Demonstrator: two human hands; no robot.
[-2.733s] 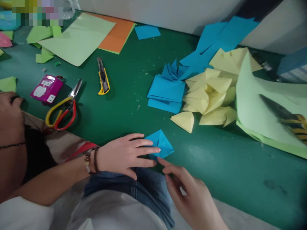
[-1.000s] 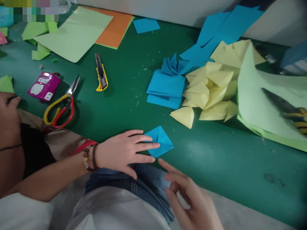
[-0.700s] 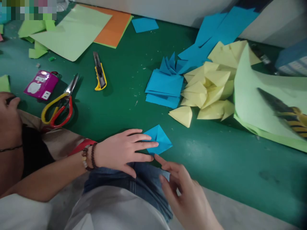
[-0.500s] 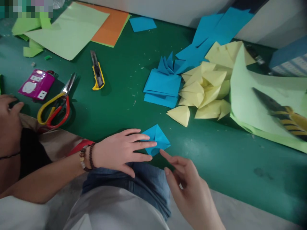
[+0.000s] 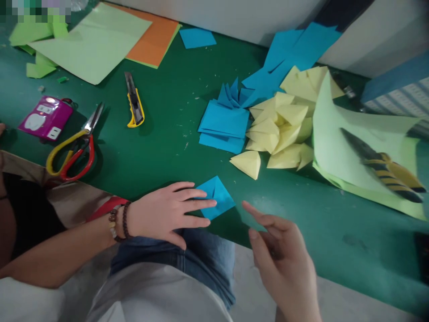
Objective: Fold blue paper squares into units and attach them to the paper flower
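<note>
A folded blue paper square (image 5: 221, 200) lies turned like a diamond near the table's front edge. My left hand (image 5: 170, 208) rests flat with fingers spread, its fingertips over the left part of the paper. To the right of the paper hovers my right hand (image 5: 281, 250), index finger stretched out and thumb apart, touching nothing. Beyond the paper are a stack of blue paper squares (image 5: 223, 120) and a heap of folded yellow paper pieces (image 5: 281, 125). One yellow folded piece (image 5: 248, 164) sits apart from that heap.
Scissors (image 5: 78, 150), a purple case (image 5: 47, 117) and a yellow box cutter (image 5: 135, 105) lie to the left. Green sheets (image 5: 97, 44) and an orange sheet (image 5: 154, 38) are at the back. Pliers (image 5: 385, 167) rest on green paper at right. Another person's arm shows at far left.
My right hand has lifted off the blue paper and moved right. The raised right corner of the paper now lies flat. The other person's hand has drawn back left, mostly out of view.
</note>
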